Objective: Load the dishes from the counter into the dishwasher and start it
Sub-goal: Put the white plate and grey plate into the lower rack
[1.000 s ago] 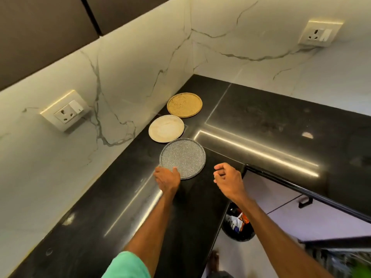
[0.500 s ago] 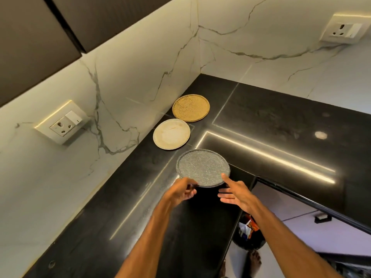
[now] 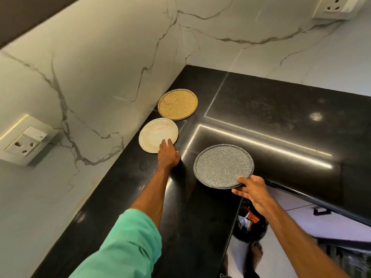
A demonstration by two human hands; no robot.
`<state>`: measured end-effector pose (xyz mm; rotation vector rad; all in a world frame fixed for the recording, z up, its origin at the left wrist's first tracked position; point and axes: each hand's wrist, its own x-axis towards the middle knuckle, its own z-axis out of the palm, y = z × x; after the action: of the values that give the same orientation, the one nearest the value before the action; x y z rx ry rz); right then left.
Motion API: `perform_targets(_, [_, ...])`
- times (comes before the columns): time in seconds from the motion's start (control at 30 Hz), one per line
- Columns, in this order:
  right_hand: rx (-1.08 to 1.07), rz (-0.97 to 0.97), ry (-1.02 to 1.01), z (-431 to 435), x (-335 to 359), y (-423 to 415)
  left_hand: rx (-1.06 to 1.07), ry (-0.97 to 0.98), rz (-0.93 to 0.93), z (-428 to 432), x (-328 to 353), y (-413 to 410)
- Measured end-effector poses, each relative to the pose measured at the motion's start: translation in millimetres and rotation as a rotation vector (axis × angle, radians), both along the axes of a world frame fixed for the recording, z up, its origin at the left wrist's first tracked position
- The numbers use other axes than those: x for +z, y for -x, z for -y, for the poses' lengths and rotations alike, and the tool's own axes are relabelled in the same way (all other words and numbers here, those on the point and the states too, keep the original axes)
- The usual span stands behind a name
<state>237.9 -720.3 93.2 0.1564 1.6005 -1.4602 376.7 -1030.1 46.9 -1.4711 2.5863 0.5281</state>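
The right hand point(image 3: 253, 190) grips the near rim of the grey speckled plate point(image 3: 223, 165), thumb on top of the rim and the other fingers point(image 3: 237, 192) curled beneath it. The plate sits above the inner corner of the black counter point(image 3: 261, 109), tilted slightly; whether its far edge touches the stone or is lifted clear is hard to tell from this angle.

The left hand point(image 3: 167, 154) reaches forward along the counter, palm down, its fingers spread flat and open with the tips resting on the near edge of the white plate point(image 3: 155, 133). Nothing is gripped in that hand. The white plate lies flat on the counter beside the marble wall point(image 3: 90, 73) and shows faint orange smears on its surface. Just behind it, near the corner of the wall, the tan textured plate point(image 3: 177, 104) also lies flat; the 2 plates look nearly touching at their rims.

A green sleeve point(image 3: 128, 243) covers the left upper arm. 1 socket point(image 3: 22, 143) is set in the left wall and another point(image 3: 339, 7) in the back wall at the top right. Below the counter edge, a dark bin point(image 3: 250, 225) holds bright wrappers.
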Motion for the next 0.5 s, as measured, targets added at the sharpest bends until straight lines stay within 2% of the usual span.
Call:
perform_targets(0.07, [-0.011, 0.000, 0.000, -7.0, 1.1, -0.3, -0.013, -0.001, 0.064, -4.3, -9.8, 6.0])
perform_targets(0.13, [-0.028, -0.003, 0.002, -13.8, 1.4, -0.8, -0.010, 0.083, 0.037, -24.2, -9.8, 9.4])
perform_targets(0.23, [-0.059, -0.006, 0.015, -21.0, 2.5, -3.5, -0.115, 0.165, -0.008, -67.0, -8.4, 5.9])
perform_targets(0.37, [-0.110, -0.017, 0.026, -29.9, 6.4, -8.1, -0.269, 0.146, -0.086, -128.6, -15.9, -22.0])
perform_targets(0.5, [-0.173, -0.015, 0.031, -46.9, 12.0, -11.0, -0.329, 0.082, -0.201, -167.7, -19.3, -57.0])
